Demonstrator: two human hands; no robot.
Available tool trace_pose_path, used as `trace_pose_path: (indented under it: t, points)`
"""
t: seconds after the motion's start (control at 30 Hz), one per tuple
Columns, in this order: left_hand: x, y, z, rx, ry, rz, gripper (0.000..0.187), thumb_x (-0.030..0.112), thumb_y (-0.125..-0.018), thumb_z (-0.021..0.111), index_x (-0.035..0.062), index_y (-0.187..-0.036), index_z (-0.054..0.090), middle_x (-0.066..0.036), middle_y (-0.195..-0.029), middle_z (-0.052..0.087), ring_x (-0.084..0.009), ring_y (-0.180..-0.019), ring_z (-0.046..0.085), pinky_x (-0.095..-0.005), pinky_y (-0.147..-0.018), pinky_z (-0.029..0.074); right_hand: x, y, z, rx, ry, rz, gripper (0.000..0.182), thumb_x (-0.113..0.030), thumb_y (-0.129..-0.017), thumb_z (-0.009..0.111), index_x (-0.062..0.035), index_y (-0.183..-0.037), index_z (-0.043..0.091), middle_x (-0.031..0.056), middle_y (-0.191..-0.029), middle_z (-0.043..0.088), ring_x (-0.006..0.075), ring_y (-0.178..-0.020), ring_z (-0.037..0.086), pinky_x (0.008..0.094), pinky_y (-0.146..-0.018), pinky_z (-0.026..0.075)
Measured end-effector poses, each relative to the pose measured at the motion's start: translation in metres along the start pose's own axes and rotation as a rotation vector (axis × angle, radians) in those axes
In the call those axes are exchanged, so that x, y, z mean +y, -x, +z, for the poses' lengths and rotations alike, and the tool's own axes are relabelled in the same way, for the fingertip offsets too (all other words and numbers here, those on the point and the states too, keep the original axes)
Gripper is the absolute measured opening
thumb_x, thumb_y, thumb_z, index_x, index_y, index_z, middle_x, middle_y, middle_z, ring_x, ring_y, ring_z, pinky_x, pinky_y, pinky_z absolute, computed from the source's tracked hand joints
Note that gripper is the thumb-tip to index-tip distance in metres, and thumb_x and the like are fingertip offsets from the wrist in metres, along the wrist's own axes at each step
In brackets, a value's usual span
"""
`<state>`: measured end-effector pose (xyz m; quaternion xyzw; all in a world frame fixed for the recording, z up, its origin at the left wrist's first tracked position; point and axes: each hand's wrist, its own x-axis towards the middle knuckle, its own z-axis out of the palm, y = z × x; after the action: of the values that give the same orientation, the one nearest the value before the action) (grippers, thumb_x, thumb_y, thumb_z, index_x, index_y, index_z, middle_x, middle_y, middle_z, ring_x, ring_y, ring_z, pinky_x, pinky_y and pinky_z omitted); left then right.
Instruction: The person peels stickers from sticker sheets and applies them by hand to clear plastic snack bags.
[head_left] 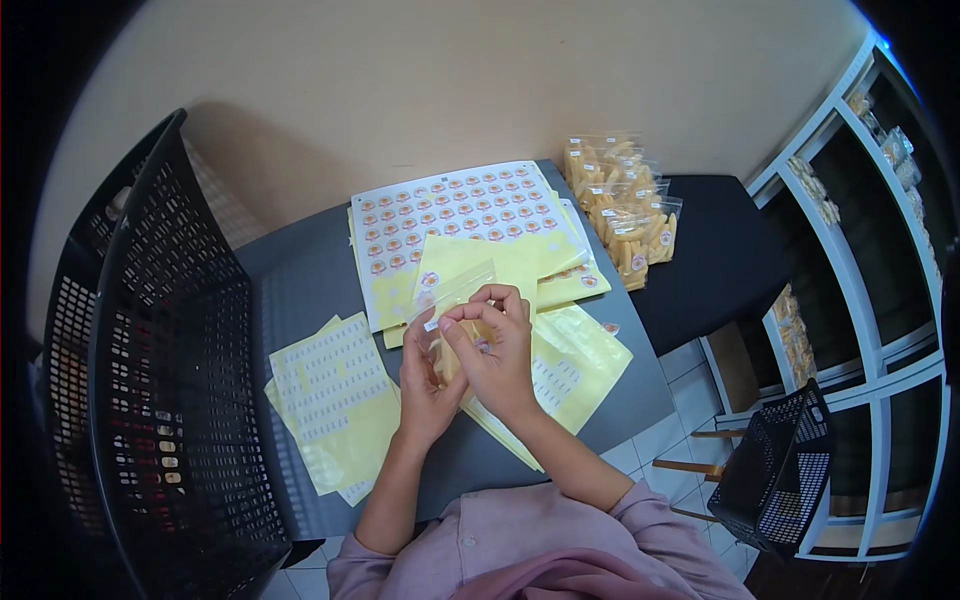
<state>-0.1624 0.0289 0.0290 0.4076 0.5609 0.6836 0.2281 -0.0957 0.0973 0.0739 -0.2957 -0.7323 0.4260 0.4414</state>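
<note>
In front of me is a clear zip-top plastic bag (468,284) with pale yellow contents, tilted over the sheets. My left hand (425,395) grips it from the left side, fingers wrapped round its lower part. My right hand (505,360) lies across the bag, fingers curled, thumb and forefinger closed at a small white label (432,325) near the bag's upper left. Below the zip, a round printed sticker shows partly between the hands. Under them are yellow backing sheets (515,262) and a large sheet of round logo stickers (400,215).
A black plastic basket (185,300) stands at the left. Yellow sheets of small white labels (325,385) lie beside it on the grey table (300,265). Filled snack bags (620,215) are piled at the back right. White shelving (850,230) and another black basket (775,470) stand further right.
</note>
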Motion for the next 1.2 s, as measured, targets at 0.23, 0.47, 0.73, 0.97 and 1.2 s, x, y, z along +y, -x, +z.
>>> trace_pose_path:
  t: [0.23, 0.47, 0.73, 0.97, 1.2]
  points:
    - [-0.007, 0.002, -0.002, -0.032, 0.013, -0.064, 0.068, -0.005, -0.069, 0.055, 0.0012, -0.127, 0.02, -0.017, -0.121, 0.037, -0.025, -0.114, 0.04, -0.0348, -0.094, 0.035, -0.002, 0.0, 0.006, 0.027, 0.092, -0.024, 0.011, -0.015, -0.067, 0.068, -0.0076, -0.073, 0.063, 0.0037, -0.087, 0.043, 0.0182, -0.082, 0.038, 0.0303, -0.074, 0.033]
    - [-0.01, 0.004, -0.002, -0.016, -0.003, -0.016, 0.07, -0.005, -0.069, 0.056, 0.0, -0.128, 0.019, -0.018, -0.125, 0.032, -0.0267, -0.117, 0.036, -0.0355, -0.095, 0.034, 0.003, 0.001, 0.011, 0.05, 0.11, -0.031, 0.012, -0.02, -0.064, 0.068, -0.0121, -0.071, 0.063, 0.0029, -0.09, 0.043, 0.0192, -0.087, 0.039, 0.0329, -0.077, 0.025]
    - [-0.003, 0.004, -0.001, -0.017, -0.065, -0.018, 0.073, -0.003, -0.069, 0.058, 0.0001, -0.129, 0.017, -0.017, -0.122, 0.036, -0.0261, -0.112, 0.042, -0.034, -0.09, 0.038, 0.009, -0.004, 0.009, 0.084, 0.041, 0.036, 0.032, -0.017, -0.062, 0.068, -0.0093, -0.088, 0.05, 0.0053, -0.093, 0.044, 0.0218, -0.09, 0.041, 0.0359, -0.079, 0.028]
    - [-0.01, 0.006, -0.003, 0.009, 0.003, -0.061, 0.073, -0.005, -0.069, 0.057, 0.0004, -0.129, 0.018, -0.016, -0.122, 0.038, -0.0231, -0.109, 0.045, -0.03, -0.086, 0.042, 0.008, -0.002, 0.01, 0.07, 0.101, 0.007, 0.044, -0.023, -0.056, 0.074, -0.008, -0.09, 0.05, 0.0088, -0.097, 0.042, 0.0247, -0.094, 0.039, 0.0386, -0.082, 0.03]
    - [0.009, -0.002, 0.004, 0.062, 0.174, -0.082, 0.072, -0.008, -0.073, 0.056, 0.0033, -0.13, 0.013, -0.016, -0.12, 0.038, -0.0223, -0.108, 0.045, -0.0311, -0.089, 0.04, 0.023, 0.011, -0.025, 0.091, 0.087, -0.026, 0.05, -0.02, -0.059, 0.075, -0.0062, -0.099, 0.049, 0.0096, -0.104, 0.042, 0.0205, -0.092, 0.042, 0.0313, -0.078, 0.037]
